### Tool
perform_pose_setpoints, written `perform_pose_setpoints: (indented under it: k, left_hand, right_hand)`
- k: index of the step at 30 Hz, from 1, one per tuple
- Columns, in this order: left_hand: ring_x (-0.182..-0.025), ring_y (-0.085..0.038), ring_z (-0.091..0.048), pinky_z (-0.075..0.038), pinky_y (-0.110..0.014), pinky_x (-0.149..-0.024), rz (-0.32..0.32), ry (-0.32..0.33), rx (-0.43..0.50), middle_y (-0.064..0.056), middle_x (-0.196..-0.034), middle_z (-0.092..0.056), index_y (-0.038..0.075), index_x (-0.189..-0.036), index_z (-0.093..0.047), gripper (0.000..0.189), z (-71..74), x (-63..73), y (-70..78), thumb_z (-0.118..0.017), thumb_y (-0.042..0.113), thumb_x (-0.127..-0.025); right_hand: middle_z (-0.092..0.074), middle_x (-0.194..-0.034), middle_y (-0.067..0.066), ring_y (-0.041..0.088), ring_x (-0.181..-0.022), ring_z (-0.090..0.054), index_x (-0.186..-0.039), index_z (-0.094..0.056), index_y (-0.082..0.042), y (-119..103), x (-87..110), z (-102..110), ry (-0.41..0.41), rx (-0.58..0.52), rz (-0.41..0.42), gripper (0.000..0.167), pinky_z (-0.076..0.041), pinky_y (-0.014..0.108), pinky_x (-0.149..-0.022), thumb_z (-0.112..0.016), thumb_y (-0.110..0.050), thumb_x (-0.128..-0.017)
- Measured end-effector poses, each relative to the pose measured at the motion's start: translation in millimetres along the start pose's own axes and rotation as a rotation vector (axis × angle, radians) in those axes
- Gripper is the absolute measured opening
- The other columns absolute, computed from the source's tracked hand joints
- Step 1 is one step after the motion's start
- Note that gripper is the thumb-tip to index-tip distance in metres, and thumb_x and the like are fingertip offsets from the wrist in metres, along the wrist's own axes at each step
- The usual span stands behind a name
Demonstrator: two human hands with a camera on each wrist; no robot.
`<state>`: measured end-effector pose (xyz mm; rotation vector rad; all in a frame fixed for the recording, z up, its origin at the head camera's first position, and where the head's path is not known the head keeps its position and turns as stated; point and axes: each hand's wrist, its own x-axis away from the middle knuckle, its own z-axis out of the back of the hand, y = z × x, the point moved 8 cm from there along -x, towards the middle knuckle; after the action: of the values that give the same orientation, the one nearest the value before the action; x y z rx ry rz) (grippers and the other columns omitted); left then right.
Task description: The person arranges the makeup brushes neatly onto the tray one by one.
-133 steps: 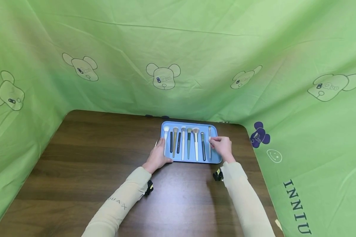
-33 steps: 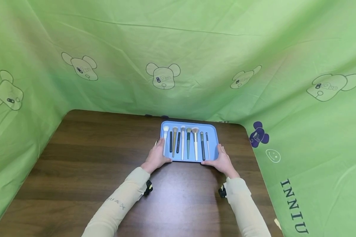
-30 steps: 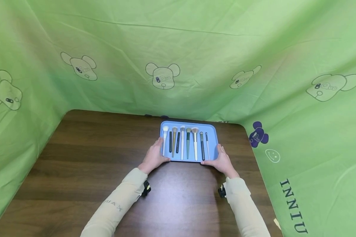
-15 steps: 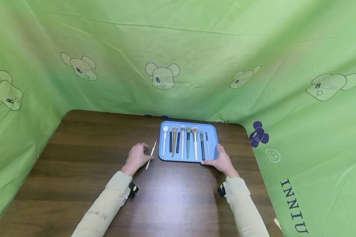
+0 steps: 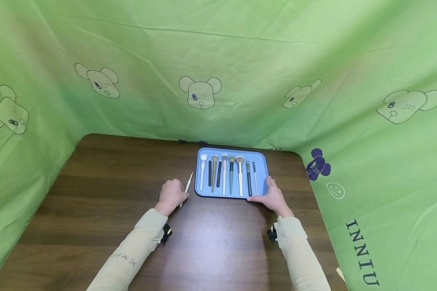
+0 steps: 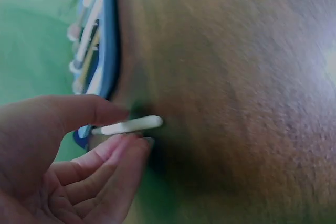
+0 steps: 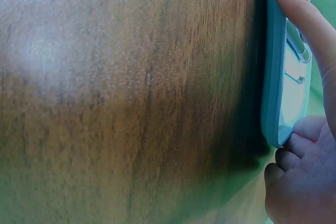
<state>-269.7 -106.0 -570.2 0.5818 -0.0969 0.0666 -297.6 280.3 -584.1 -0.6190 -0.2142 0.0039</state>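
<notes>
On the table left of the blue tray (image 5: 262, 190) a thin white makeup brush (image 5: 188, 182) slants with its dark tip toward the back. My left hand (image 5: 172, 196) pinches its handle; in the left wrist view the thumb lies above the white handle (image 6: 142, 124) and the fingertips below it. My right hand (image 5: 271, 199) grips the tray's near right corner, the thumb along the front rim and the fingers at the right side, as the right wrist view shows. Several makeup brushes lie side by side in the tray, among them a white one (image 5: 202, 173) and a green one (image 5: 231, 178).
The brown wooden table (image 5: 218, 242) stretches around the tray. Green printed cloth (image 5: 200, 48) hangs behind the table and along both sides. A small pale scrap (image 5: 340, 273) is at the right edge.
My right hand has let go of the rightmost brush and moved to the tray's near right corner. My left hand has left the tray's left edge and taken hold of the thin white brush beside it.
</notes>
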Motion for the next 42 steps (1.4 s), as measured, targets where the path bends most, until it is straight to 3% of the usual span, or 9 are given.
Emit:
perform_pose_setpoints:
  k: [10,15,23,33,42]
  left_hand:
    - [-0.052,-0.022,-0.056,-0.047,-0.035,-0.045,0.036,-0.02,-0.002,-0.001,-0.051,-0.055,0.011,-0.05,-0.06,0.035,-4.9,-8.2,-3.5,-0.082,0.024,-0.074]
    - [-0.053,-0.018,-0.055,-0.046,-0.033,-0.049,0.0,-0.011,0.045,0.005,-0.05,-0.056,0.014,-0.053,-0.064,0.03,-3.0,-8.6,-3.8,-0.078,0.022,-0.077]
    - [-0.066,-0.022,-0.06,-0.052,-0.039,-0.066,-0.055,0.077,0.126,0.005,-0.062,-0.062,0.013,-0.065,-0.071,0.015,7.6,-9.7,2.8,-0.076,0.02,-0.078]
    - [-0.06,-0.014,-0.054,-0.046,-0.032,-0.061,-0.093,0.084,0.239,0.005,-0.06,-0.057,0.008,-0.078,-0.068,0.01,8.3,-9.7,15.0,-0.073,0.016,-0.08]
    - [-0.061,-0.011,-0.058,-0.047,-0.031,-0.061,-0.112,0.093,0.309,0.005,-0.066,-0.064,0.007,-0.082,-0.066,0.009,8.2,-11.9,18.1,-0.073,0.014,-0.083]
  right_hand:
    - [-0.008,-0.165,0.029,0.042,-0.152,-0.005,-0.158,-0.01,0.009,-0.1,-1.5,-0.4,-0.007,0.002,0.0,0.138,-0.014,0.053,-0.119,-0.091,-0.056,-0.068]
    - [-0.008,-0.164,0.029,0.042,-0.152,-0.005,-0.158,-0.01,0.01,-1.3,-1.0,0.7,-0.009,0.004,0.005,0.137,-0.014,0.054,-0.119,-0.091,-0.056,-0.068]
    - [-0.008,-0.164,0.029,0.042,-0.152,-0.004,-0.158,-0.01,0.01,0.1,-1.3,2.6,-0.018,0.024,0.006,0.137,-0.012,0.053,-0.12,-0.091,-0.056,-0.068]
    - [-0.008,-0.164,0.031,0.044,-0.152,-0.004,-0.157,-0.01,0.011,-2.8,-0.9,2.6,-0.046,0.035,-0.009,0.136,-0.012,0.054,-0.119,-0.09,-0.055,-0.069]
    - [-0.006,-0.163,0.032,0.045,-0.151,-0.004,-0.157,-0.008,0.012,-3.2,-1.4,1.9,-0.045,0.022,-0.005,0.136,-0.012,0.055,-0.119,-0.09,-0.054,-0.07]
